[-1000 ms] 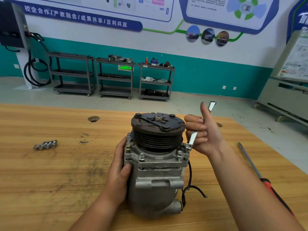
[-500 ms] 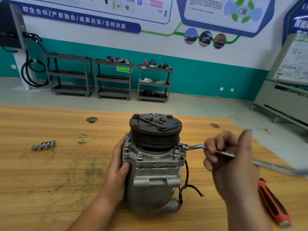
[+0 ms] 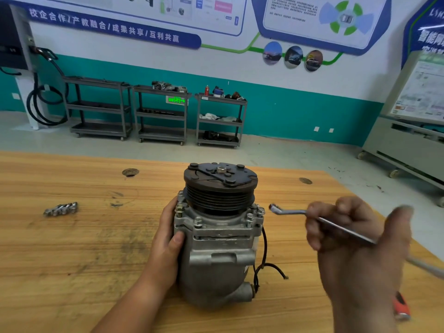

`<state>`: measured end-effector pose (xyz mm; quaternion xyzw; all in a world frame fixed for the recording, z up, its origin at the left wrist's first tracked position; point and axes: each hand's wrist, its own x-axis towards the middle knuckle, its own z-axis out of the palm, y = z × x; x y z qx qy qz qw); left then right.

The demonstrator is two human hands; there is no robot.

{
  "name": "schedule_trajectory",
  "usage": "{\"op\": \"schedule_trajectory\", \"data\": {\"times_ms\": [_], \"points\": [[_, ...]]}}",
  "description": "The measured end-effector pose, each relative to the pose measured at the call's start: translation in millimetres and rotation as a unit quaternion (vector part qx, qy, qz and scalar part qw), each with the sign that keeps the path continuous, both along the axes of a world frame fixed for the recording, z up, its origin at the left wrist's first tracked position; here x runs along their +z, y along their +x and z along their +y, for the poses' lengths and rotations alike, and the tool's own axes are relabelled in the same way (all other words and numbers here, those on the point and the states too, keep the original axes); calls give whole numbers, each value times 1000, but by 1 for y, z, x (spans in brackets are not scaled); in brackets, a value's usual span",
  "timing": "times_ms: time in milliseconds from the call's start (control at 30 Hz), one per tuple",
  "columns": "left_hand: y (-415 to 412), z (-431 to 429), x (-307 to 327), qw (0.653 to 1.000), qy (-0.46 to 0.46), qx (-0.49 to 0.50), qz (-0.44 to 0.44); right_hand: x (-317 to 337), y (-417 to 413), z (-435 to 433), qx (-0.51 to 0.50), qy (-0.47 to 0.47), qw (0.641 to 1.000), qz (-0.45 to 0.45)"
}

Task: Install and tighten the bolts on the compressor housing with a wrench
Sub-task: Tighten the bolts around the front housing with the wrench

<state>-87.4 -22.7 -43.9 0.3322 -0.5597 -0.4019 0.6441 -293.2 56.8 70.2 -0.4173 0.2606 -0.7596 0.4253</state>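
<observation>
1. My left hand (image 3: 168, 236) grips the grey cast-metal compressor housing (image 3: 216, 255) from its left side. The fingers curl round behind it and the thumb presses on the front face, just under the flange.
2. The housing stands upright on the pale wooden table (image 3: 72, 260), between my two hands. Its black ribbed pulley (image 3: 219, 198) is on top, above the left hand.
3. My right hand (image 3: 355, 236) is off to the right of the housing and apart from it. Its fingers are curled round the shaft of a slim silver metal wrench (image 3: 288, 211). This hand is motion-blurred, so I cannot tell how each finger lies.
4. The wrench's bent ring end points left from the right hand. It hangs just beside the flange's right corner without touching it.
5. Silver hex-head bolts (image 3: 198, 221) sit in the flange around the pulley's base. One is close to the left hand's fingertips and another is nearest the wrench's end.
6. A thin black wire (image 3: 264, 248) hangs down the housing's right side, between it and the right hand.
7. Well to the left of the left hand, a small cluster of loose silver metal parts (image 3: 61, 209) lies on the table.
8. Under the right wrist lies an orange tool handle (image 3: 401, 306), partly hidden.
</observation>
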Motion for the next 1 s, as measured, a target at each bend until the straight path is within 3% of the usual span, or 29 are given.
{"op": "schedule_trajectory", "data": {"times_ms": [100,233,400,533,633,767,867,1000], "points": [[0,-1,-1,1000,3,-5,10,0,-15,-37,119,34,989,-78],[-1,-1,-2,1000,4,-10,13,-2,-23,-86,248,100,947,-179],[0,1,-1,1000,12,-12,8,-18,-14,-118,400,151,885,-183],[-1,2,1,1000,11,-18,6,-18,-8,-132,439,203,859,-166],[-1,1,1,1000,13,-16,6,-15,-6,-138,523,226,796,-204],[0,1,1,1000,16,-18,-2,-17,-8,-138,575,234,758,-200],[0,1,1,1000,14,-14,-4,-17,-11,-136,566,224,767,-201],[0,1,0,1000,13,-13,-4,-16,-13,-117,415,185,879,-149]]}}
